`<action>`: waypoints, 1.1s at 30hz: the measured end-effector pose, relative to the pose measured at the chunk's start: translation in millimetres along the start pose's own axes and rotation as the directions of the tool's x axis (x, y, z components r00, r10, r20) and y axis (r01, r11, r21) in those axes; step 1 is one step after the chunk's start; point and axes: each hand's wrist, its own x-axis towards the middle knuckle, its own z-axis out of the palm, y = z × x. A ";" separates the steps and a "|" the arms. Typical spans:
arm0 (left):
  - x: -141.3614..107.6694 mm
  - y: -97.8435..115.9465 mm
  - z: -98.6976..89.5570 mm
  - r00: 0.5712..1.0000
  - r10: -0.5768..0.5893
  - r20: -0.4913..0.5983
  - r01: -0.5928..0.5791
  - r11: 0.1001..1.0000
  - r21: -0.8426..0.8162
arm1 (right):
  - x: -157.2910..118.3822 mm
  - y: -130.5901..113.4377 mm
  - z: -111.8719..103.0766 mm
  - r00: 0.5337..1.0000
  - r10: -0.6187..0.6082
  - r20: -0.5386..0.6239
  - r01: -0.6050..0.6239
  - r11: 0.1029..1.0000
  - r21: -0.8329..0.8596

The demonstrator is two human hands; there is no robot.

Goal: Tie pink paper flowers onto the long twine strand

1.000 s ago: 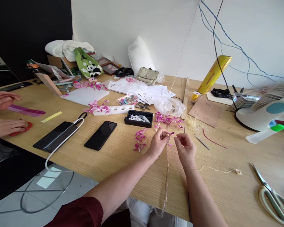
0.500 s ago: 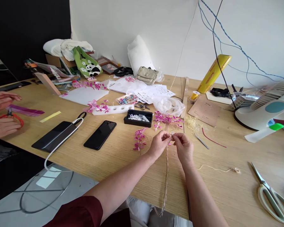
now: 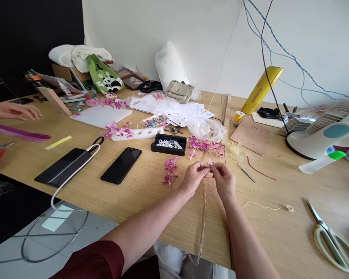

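My left hand [image 3: 194, 176] and my right hand [image 3: 225, 181] meet above the wooden table, thumbs and forefingers pinched together. Between their fingertips shows a small pale pink flower [image 3: 210, 162]; its stem is hidden by the fingers. From beneath the hands a twisted beige cord [image 3: 204, 217] runs down over the table's front edge toward the lap. Just beyond the fingers lies a bunch of pink flowers [image 3: 205, 145]. Left of my left hand rests another pink flower spray [image 3: 170, 170]. A black box [image 3: 168, 145] of small white pieces stands behind it.
To the right lie scissors [image 3: 328, 236], tweezers [image 3: 246, 172], a red strip [image 3: 260, 169] and thin cord [image 3: 264, 206]. A white fan [image 3: 322, 131] stands farther right. Two phones or dark devices lie left, including a black phone [image 3: 121, 165]. Another person's hand [image 3: 20, 111] is at far left.
My hands stay nearly in place, the flower showing slightly more between the fingertips. At far left, the other person's hands have moved apart, the red-handled scissors shifting left. The view has shifted slightly.
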 end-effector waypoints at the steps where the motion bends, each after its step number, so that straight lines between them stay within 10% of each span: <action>1: 0.0 -0.3 -0.2 1.000 0.000 0.001 0.000 1.000 0.000 | -0.1 0.1 -0.1 1.000 -0.008 0.003 0.008 1.000 -0.019; 10: -0.9 -0.7 -0.7 0.999 -0.037 -0.021 0.036 0.998 -0.054 | -1.7 -3.7 -0.7 0.997 -0.069 0.034 0.073 0.988 -0.139; 17: -0.5 4.4 -1.2 0.993 -0.102 0.060 0.109 0.986 -0.123 | 0.0 -3.6 1.8 0.995 0.054 0.079 -0.065 0.987 0.145; 27: 3.4 -0.1 -5.7 0.981 0.194 0.002 -0.184 0.927 0.328 | -3.2 -14.3 -3.8 0.974 -0.228 -0.002 0.224 0.958 -0.178; 33: 3.3 -1.9 -6.8 0.976 0.214 0.041 -0.213 0.892 0.399 | -2.2 -10.3 -3.1 0.986 -0.167 0.027 0.169 0.971 -0.167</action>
